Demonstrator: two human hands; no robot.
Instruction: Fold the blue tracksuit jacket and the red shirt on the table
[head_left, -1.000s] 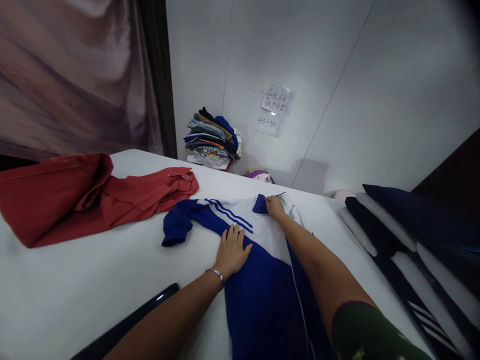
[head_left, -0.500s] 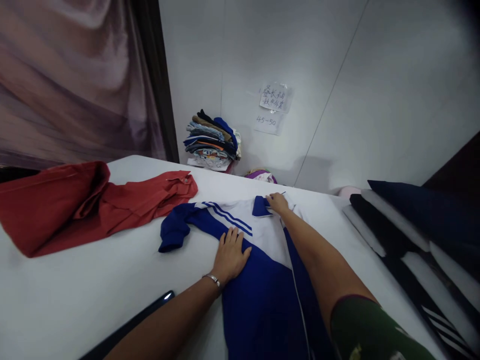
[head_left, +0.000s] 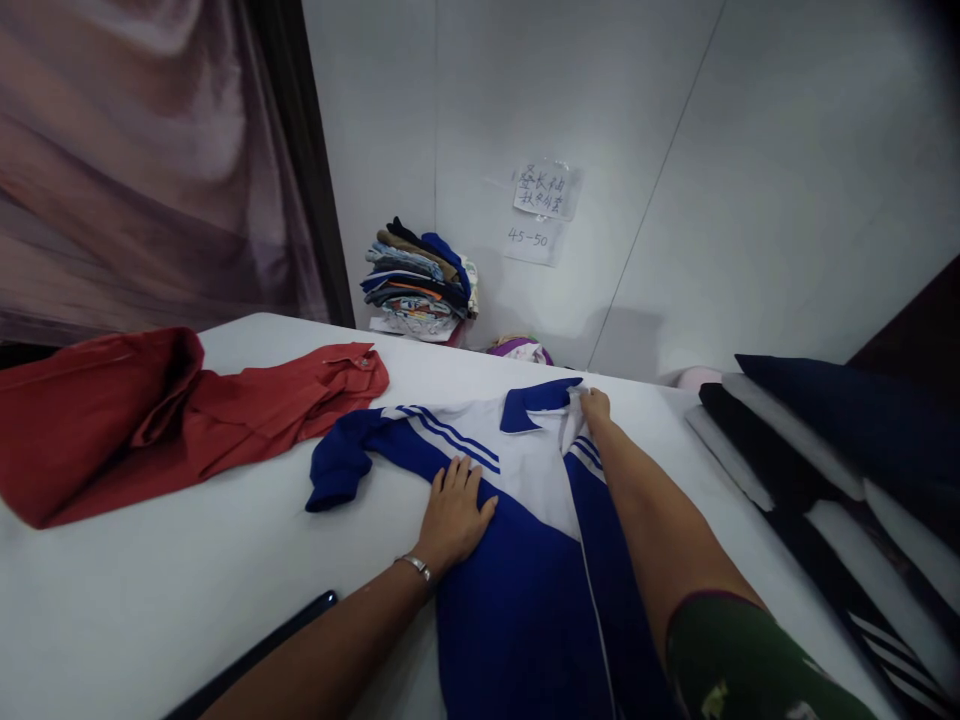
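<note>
A blue and white jacket [head_left: 517, 590] with a blue collar and striped shoulders lies spread on the white table [head_left: 300, 560]. My left hand [head_left: 456, 512] rests flat on its chest near the left-side stripes, fingers spread. At the far right shoulder, beside the collar, my right hand [head_left: 596, 408] is closed on the white fabric. The jacket's left-side sleeve bends outward to a blue cuff, while my right forearm hides part of the other side.
Red garment [head_left: 247, 420] lies on the left of the table. Several dark and grey folded garments [head_left: 810, 470] are stacked at right. Beyond the far edge stands a clothes pile [head_left: 420, 275]; a dark, flat long object [head_left: 262, 650] lies by my left forearm. Paper signs [head_left: 546, 190] hang on the wall.
My right hand has moved right from the collar to the shoulder, and the collar now lies more spread, with the right-side stripes showing. My left hand stays on the chest.
</note>
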